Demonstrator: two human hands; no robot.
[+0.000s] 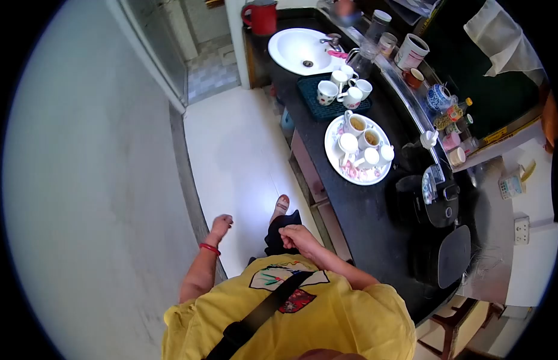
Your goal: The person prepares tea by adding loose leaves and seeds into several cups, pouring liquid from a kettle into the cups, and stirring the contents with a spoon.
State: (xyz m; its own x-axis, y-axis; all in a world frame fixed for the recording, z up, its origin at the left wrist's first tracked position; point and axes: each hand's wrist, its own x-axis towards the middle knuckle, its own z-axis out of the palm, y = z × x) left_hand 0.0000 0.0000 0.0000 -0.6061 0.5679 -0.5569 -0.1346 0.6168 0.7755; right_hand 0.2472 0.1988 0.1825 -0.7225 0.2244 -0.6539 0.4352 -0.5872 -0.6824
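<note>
A pale grey wall [93, 180] fills the left of the frame, and a glossy white floor [231, 144] runs down the middle. A long black countertop [375, 234] slants from the upper middle to the lower right. At the bottom is a yellow short-sleeved shirt [351, 312], crossed by a wide black strap [255, 318].

In the upper middle, a white oval sink [286, 51] is set into the countertop. Below it, right of centre, a round white plate [334, 150] with pink floral decoration rests on the countertop. A glossy black cooker [438, 210] stands to its lower right. Just above the plate sits a dark green rectangular tray [307, 99] bearing several white cups, and a red plastic pitcher [264, 19] stands at the top.

The right hand [298, 237], lower centre, has its fingers bent and drawn in narrow; nothing shows in its grasp. The left hand [221, 225], lower left of centre over the floor, is curled in a loose fist, also with nothing showing in it. The plate carries five white handled cups [348, 143], two with brownish contents. A thin red bangle [210, 248] circles the left wrist.
</note>
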